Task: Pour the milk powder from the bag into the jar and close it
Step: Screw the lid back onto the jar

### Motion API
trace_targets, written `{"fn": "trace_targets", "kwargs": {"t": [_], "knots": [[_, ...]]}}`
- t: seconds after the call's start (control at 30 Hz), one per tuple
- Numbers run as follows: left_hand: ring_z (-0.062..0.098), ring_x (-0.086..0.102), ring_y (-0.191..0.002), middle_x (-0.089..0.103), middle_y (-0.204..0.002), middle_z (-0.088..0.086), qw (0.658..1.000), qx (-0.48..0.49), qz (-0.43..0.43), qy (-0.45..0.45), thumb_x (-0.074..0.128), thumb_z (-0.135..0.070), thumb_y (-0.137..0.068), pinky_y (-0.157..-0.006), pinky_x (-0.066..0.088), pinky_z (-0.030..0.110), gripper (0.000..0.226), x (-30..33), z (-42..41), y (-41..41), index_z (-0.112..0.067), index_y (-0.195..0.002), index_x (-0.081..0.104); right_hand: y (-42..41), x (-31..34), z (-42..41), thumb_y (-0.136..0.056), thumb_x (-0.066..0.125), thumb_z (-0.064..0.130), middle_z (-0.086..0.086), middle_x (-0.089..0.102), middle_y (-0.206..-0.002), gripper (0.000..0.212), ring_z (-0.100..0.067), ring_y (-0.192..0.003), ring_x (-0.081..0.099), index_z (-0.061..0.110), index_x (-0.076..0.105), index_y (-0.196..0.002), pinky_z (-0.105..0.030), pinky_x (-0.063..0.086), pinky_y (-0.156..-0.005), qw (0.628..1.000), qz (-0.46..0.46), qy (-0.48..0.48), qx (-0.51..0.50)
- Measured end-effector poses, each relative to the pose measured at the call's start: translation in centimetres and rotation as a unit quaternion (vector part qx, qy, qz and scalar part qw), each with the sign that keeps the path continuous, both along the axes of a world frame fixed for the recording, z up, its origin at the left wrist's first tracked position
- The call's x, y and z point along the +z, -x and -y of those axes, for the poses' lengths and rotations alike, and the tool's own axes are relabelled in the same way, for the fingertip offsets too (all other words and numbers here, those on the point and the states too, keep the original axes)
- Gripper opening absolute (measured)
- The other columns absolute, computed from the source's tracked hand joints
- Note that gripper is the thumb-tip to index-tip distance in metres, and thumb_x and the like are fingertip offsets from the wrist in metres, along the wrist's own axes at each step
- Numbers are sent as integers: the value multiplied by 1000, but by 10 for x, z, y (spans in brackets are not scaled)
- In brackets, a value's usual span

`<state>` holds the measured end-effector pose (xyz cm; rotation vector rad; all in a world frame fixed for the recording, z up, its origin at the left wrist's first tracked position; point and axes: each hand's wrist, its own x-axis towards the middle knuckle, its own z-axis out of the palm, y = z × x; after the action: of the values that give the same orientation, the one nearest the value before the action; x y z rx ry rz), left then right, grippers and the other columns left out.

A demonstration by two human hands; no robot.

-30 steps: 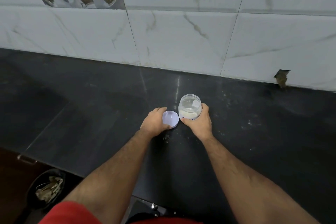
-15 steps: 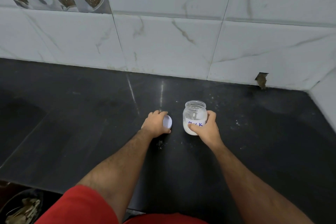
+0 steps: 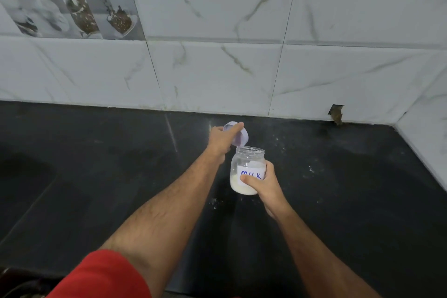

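A clear jar [image 3: 246,164] with a white label reading "MILK" stands on the black counter, its mouth uncovered and white powder filling its lower part. My right hand [image 3: 263,185] grips the jar around its lower right side, thumb across the label. My left hand [image 3: 221,139] holds a pale lilac lid [image 3: 238,136] tilted in the air just above and left of the jar's mouth. No bag is in view.
The black stone counter [image 3: 338,201] carries scattered specks of white powder around the jar. A white marble-tiled wall [image 3: 217,68] runs along the back and turns a corner at the right. A dark recess lies at the far left.
My left hand has lifted the lid off the counter and carried it up beside the jar's mouth. My right hand stays around the jar. The camera has tilted up.
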<state>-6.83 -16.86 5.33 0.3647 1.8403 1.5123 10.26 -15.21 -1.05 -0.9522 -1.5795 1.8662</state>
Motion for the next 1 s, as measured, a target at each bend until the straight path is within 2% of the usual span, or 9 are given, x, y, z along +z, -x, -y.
{"fn": "trace_targets", "kwargs": {"t": [0.13, 0.2, 0.27, 0.33, 0.4, 0.5, 0.6, 0.8, 1.0], "knots": [[18, 61, -80, 67, -119, 14, 998, -63, -3, -10, 79, -60, -56, -65, 47, 31, 87, 4, 3, -5, -7, -122, 57, 0, 7, -7, -67, 86, 14, 0, 62, -119, 76, -14, -107, 65, 21, 42, -128, -31, 57, -84, 1000, 18, -18, -6], [17, 60, -90, 61, -121, 9, 995, -101, -27, -1, 79, -58, -57, -69, 46, 29, 92, 8, 6, -6, -11, -130, 49, -1, 11, -12, -72, 86, 12, 1, 62, -119, 72, -15, -107, 65, 22, 42, -128, -37, 58, -89, 999, 25, -21, -6], [20, 59, -109, 58, -125, 3, 988, -139, -64, 27, 78, -57, -60, -86, 48, 33, 88, 10, 8, -5, -18, -132, 47, -1, 16, -16, -72, 86, 13, 1, 61, -119, 73, -17, -108, 64, 23, 42, -129, -41, 59, -90, 999, 29, -18, 2], [16, 60, -105, 62, -116, -2, 976, -193, -84, 44, 75, -54, -70, -95, 45, 35, 58, 12, 8, -4, -23, -117, 59, 0, 21, -19, -72, 87, 17, 1, 61, -119, 75, -18, -109, 64, 23, 43, -131, -39, 60, -87, 999, 32, -26, 12], [9, 59, -83, 65, -94, -6, 967, -229, -104, 29, 67, -47, -83, -88, 40, 32, 26, 15, 9, -2, -21, -87, 66, 1, 25, -21, -72, 87, 18, 1, 64, -119, 73, -18, -107, 66, 22, 46, -132, -32, 60, -83, 998, 29, -43, 20], [6, 60, -80, 68, -90, -10, 963, -238, -123, 19, 61, -43, -88, -82, 43, 31, 32, 23, 13, -2, -13, -93, 72, 1, 30, -23, -72, 87, 19, -1, 67, -116, 67, -18, -105, 68, 20, 51, -128, -28, 58, -79, 998, 29, -50, 34], [12, 65, -87, 72, -94, -6, 959, -256, -121, 31, 58, -44, -89, -80, 47, 29, 27, 28, 13, -1, -22, -95, 73, 2, 35, -23, -69, 89, 24, -3, 68, -114, 66, -19, -104, 68, 21, 53, -124, -31, 59, -80, 995, 45, -60, 63], [13, 64, -79, 71, -90, -2, 954, -268, -127, 39, 55, -44, -90, -74, 48, 28, 28, 27, 11, -6, -20, -89, 70, 8, 41, -17, -63, 90, 33, 1, 66, -114, 73, -18, -102, 68, 26, 50, -124, -42, 63, -76, 992, 79, -81, 49], [19, 64, -76, 69, -87, 4, 964, -233, -119, 54, 52, -47, -90, -73, 49, 32, 37, 27, 7, -12, -13, -92, 66, 14, 52, -3, -57, 85, 49, 11, 62, -105, 77, -8, -94, 61, 30, 47, -121, -26, 53, -74, 955, 183, -232, -25]]}}
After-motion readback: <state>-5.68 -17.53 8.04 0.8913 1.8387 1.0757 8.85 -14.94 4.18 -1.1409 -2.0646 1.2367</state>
